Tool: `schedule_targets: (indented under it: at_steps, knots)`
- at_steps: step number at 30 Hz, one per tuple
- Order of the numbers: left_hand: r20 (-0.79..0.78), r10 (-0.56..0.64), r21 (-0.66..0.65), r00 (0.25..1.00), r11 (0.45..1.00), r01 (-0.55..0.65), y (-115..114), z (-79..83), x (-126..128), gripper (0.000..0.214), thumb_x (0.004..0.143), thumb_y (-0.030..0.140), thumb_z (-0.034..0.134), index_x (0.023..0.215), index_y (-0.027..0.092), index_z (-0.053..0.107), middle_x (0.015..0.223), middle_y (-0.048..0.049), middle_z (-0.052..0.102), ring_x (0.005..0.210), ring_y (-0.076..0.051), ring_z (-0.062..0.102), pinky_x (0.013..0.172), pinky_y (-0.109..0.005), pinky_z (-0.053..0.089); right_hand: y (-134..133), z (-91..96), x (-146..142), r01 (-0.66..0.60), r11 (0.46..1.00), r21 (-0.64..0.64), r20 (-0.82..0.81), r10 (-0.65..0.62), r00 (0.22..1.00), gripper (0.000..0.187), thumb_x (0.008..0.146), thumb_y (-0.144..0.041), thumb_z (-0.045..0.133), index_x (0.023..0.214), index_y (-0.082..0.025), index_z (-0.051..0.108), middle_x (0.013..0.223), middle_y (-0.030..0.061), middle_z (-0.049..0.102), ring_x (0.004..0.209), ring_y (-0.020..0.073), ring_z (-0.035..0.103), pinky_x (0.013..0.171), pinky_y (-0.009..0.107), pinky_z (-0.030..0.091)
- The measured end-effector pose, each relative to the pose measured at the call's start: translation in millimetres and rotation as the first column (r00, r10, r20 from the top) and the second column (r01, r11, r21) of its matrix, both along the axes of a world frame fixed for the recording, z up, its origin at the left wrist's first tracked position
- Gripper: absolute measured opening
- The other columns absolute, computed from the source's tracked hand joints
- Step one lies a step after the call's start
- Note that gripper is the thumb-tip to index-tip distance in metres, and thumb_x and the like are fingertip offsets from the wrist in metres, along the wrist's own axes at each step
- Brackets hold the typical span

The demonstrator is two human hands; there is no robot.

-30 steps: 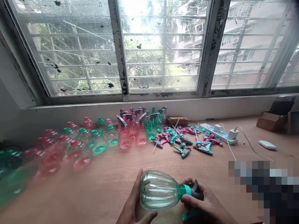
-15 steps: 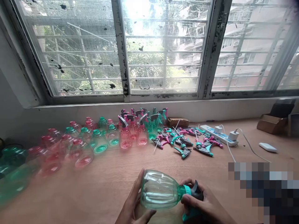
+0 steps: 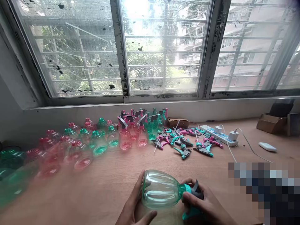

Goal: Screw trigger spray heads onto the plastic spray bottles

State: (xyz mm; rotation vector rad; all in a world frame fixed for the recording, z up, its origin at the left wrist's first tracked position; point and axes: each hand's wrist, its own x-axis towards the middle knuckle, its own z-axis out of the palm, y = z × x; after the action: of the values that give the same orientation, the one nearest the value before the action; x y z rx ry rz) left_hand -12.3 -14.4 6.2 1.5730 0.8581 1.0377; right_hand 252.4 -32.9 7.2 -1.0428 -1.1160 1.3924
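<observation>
The bottom edge cuts off both wrists, and a pixelated patch (image 3: 264,187) hides the lower right of the table (image 3: 105,187). The bottles at the far left (image 3: 14,168) are too blurred to count.

The green bottle (image 3: 160,189) lies on its side between the hands at the bottom centre, base to the left and neck to the right; whether it touches the table cannot be told. It is clear and looks empty. The left hand (image 3: 133,209) cups its base, grip wrapped round it, with the palm hidden behind the plastic and only the thumb and finger edges showing. The right hand (image 3: 206,206) has its grip pressed round the spray head (image 3: 194,192) on the neck; a teal trigger tip pokes out below the fingers.

Farther back, open pink and green bottles (image 3: 93,143) stand in a loose row and look empty. Beside them, near the wall, stands a cluster of bottles with heads fitted (image 3: 138,128). To its right, loose spray heads (image 3: 185,142) lie in a heap beside a power strip (image 3: 220,134) carrying 2 plugs. An open cardboard box (image 3: 269,122) sits at the far right, its contents out of sight.
</observation>
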Motion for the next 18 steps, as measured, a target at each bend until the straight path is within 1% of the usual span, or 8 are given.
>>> schedule_targets:
  at_steps: [1,3,6,9,12,14,16,18]
  knots:
    - [-0.017,0.010,-0.013,1.000,1.000,-0.010,0,0.8,-1,0.087,0.085,0.045,0.073,0.157,0.036,0.025,0.166,-0.0019,0.035,0.155,-0.029,0.023,0.129,-0.049,0.009,0,0.4,0,0.001,1.000,0.008,0.014,-0.001,1.000,0.045,0.071,-0.049,0.084,0.096,-0.018,0.065,0.063,-0.0026,0.067,0.057,0.0160,0.063,0.056,0.026,0.051]
    - [-0.033,0.021,-0.061,0.999,0.998,-0.023,1,2.7,-2,0.096,0.081,0.049,0.075,0.158,0.030,0.022,0.167,-0.0056,0.030,0.155,-0.034,0.021,0.128,-0.052,0.011,-1,0.8,-1,-0.008,1.000,0.028,0.044,0.007,0.999,0.044,0.071,-0.048,0.084,0.097,-0.018,0.065,0.064,-0.0028,0.067,0.057,0.0165,0.064,0.056,0.027,0.052]
    - [-0.055,0.024,-0.093,0.998,0.995,-0.029,3,5.0,-2,0.092,0.080,0.053,0.074,0.157,0.025,0.030,0.166,-0.0081,0.033,0.154,-0.038,0.021,0.127,-0.054,0.015,-1,0.3,-1,-0.029,0.999,0.041,0.059,0.027,0.998,0.043,0.072,-0.047,0.084,0.097,-0.017,0.065,0.063,-0.0027,0.068,0.056,0.0163,0.065,0.057,0.026,0.052]
    - [-0.055,0.025,-0.079,0.998,0.996,-0.030,5,4.5,0,0.090,0.080,0.050,0.075,0.156,0.030,0.031,0.165,-0.0060,0.037,0.154,-0.035,0.022,0.128,-0.053,0.012,-1,0.1,-1,-0.029,0.999,0.036,0.051,0.027,0.998,0.043,0.074,-0.048,0.083,0.097,-0.016,0.065,0.060,-0.0023,0.069,0.056,0.0156,0.065,0.056,0.025,0.050]
    - [-0.018,0.026,-0.053,0.999,0.998,-0.027,6,0.7,1,0.086,0.083,0.048,0.073,0.155,0.039,0.028,0.166,-0.0002,0.034,0.155,-0.029,0.022,0.129,-0.049,0.009,0,0.8,-1,-0.026,0.999,0.019,0.044,0.026,0.999,0.044,0.074,-0.049,0.083,0.097,-0.016,0.065,0.059,-0.0026,0.069,0.055,0.0154,0.065,0.055,0.024,0.049]
    - [0.010,0.017,-0.059,1.000,0.998,-0.016,6,-2.6,1,0.086,0.084,0.048,0.073,0.155,0.040,0.026,0.168,0.0013,0.030,0.155,-0.027,0.023,0.129,-0.047,0.010,0,1.4,-1,-0.020,1.000,0.011,0.042,0.020,0.999,0.044,0.073,-0.049,0.083,0.096,-0.016,0.065,0.060,-0.0028,0.069,0.055,0.0150,0.065,0.055,0.024,0.049]
    - [0.026,0.004,-0.080,1.000,0.997,-0.002,7,-5.3,1,0.094,0.081,0.048,0.076,0.157,0.035,0.023,0.168,-0.0025,0.030,0.155,-0.028,0.025,0.129,-0.045,0.015,0,2.0,-1,-0.010,1.000,0.023,0.040,0.009,0.999,0.043,0.073,-0.049,0.083,0.095,-0.017,0.066,0.062,-0.0030,0.068,0.056,0.0147,0.064,0.055,0.024,0.050]
    - [0.015,-0.002,-0.079,1.000,0.997,0.003,8,-6.6,0,0.100,0.076,0.049,0.079,0.157,0.028,0.024,0.167,-0.0081,0.031,0.154,-0.030,0.026,0.129,-0.047,0.016,-1,2.4,-2,-0.008,0.999,0.036,0.037,0.007,0.999,0.042,0.072,-0.049,0.084,0.093,-0.017,0.066,0.064,-0.0030,0.068,0.057,0.0150,0.063,0.056,0.025,0.051]
